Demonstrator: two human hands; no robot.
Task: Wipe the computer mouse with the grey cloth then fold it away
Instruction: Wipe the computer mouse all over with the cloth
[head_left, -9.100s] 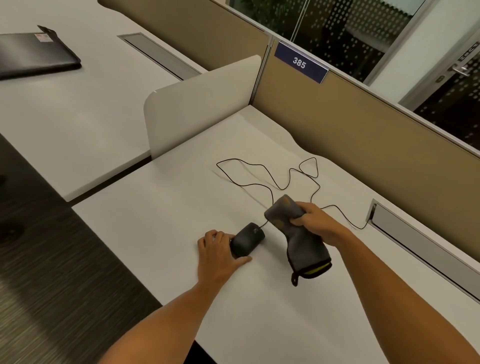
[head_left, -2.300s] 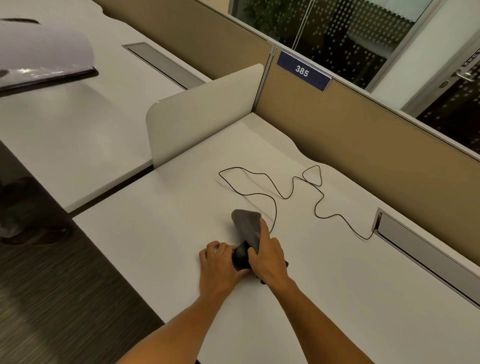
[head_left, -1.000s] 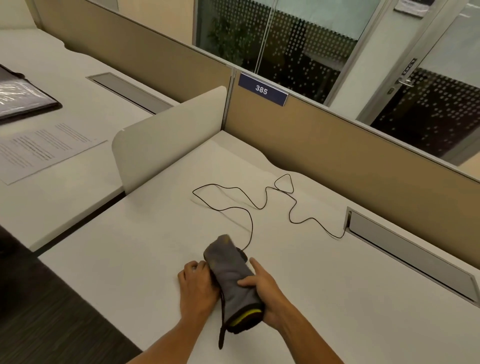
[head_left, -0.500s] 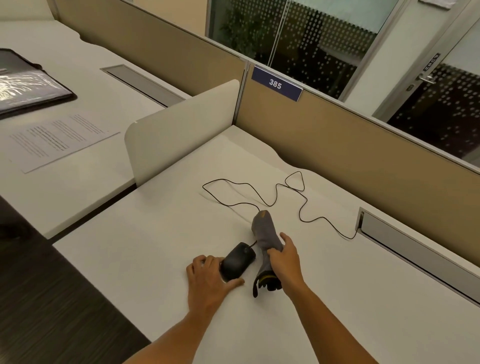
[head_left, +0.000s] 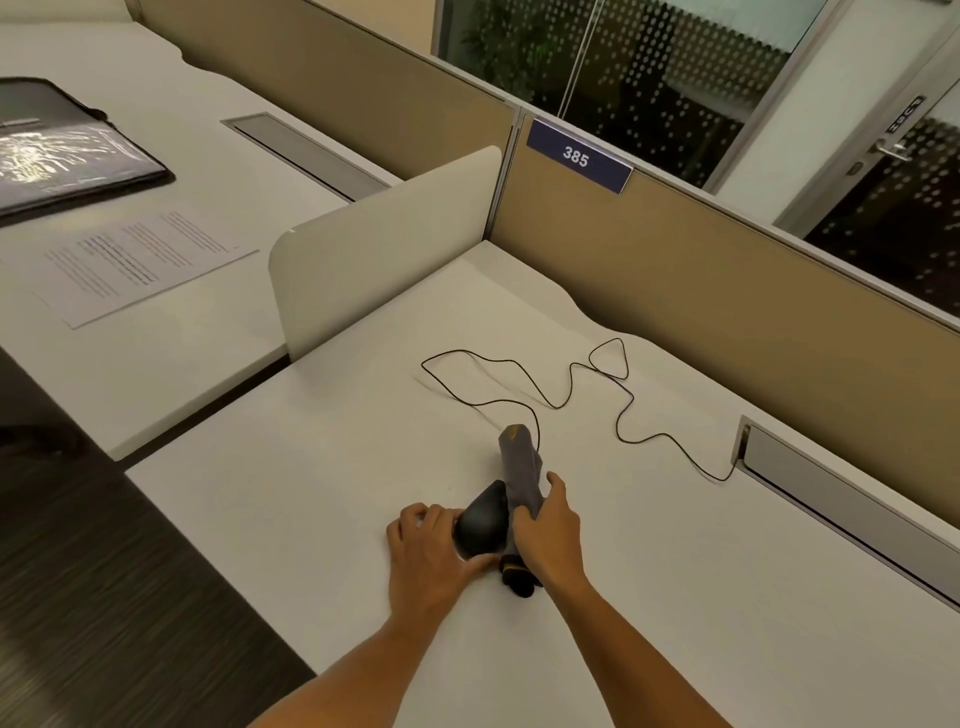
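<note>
A black computer mouse (head_left: 482, 522) lies near the front of the white desk (head_left: 322, 467). My left hand (head_left: 427, 556) grips its near left side and holds it still. My right hand (head_left: 548, 532) clutches the rolled grey cloth (head_left: 519, 475) and presses it against the right side of the mouse. One cloth end sticks up and away from me; the other end, with a yellow trim (head_left: 511, 564), pokes out below my palm. The mouse's thin black cable (head_left: 571, 374) snakes across the desk to a slot at the right.
A white divider panel (head_left: 384, 249) stands at the desk's left edge, and a tan partition (head_left: 727, 291) with a "385" sign (head_left: 577, 156) runs along the back. A metal cable tray (head_left: 841, 499) sits at right. The neighbouring desk carries a printed sheet (head_left: 140, 260) and a black folder (head_left: 67, 156).
My right hand has brought the cloth in from beside the mouse until it presses on the mouse's right side. My left hand still holds the mouse in the same spot.
</note>
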